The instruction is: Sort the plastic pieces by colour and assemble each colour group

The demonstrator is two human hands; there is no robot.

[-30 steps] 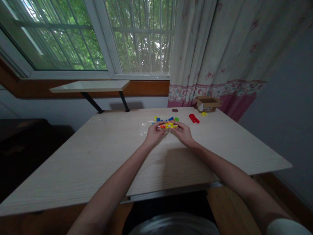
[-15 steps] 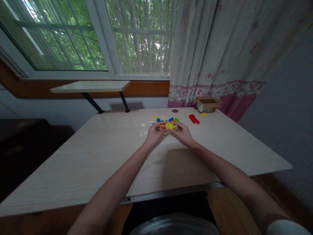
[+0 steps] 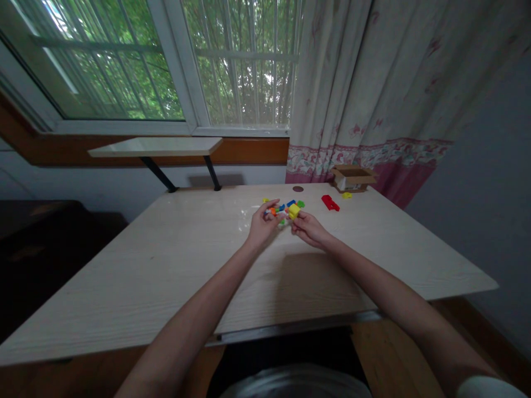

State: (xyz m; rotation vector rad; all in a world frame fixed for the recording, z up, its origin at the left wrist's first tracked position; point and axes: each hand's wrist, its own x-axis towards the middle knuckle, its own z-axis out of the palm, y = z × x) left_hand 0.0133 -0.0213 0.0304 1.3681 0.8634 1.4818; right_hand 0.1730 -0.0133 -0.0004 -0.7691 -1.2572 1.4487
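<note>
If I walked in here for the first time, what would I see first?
Your eye would go to the bright yellow block at the fingertips of the right hand, beside the left hand, above colourful toy pieces on the pale wooden table. Next comes the red piece to their right. The big window of green leaves stands out behind.

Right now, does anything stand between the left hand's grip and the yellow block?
Yes: small orange and blue plastic bricks sit directly between the left hand and the yellow block, against the block's left side. Whether they are joined to it cannot be told. The right hand is at the block's lower right, with nothing visible between them.
</note>
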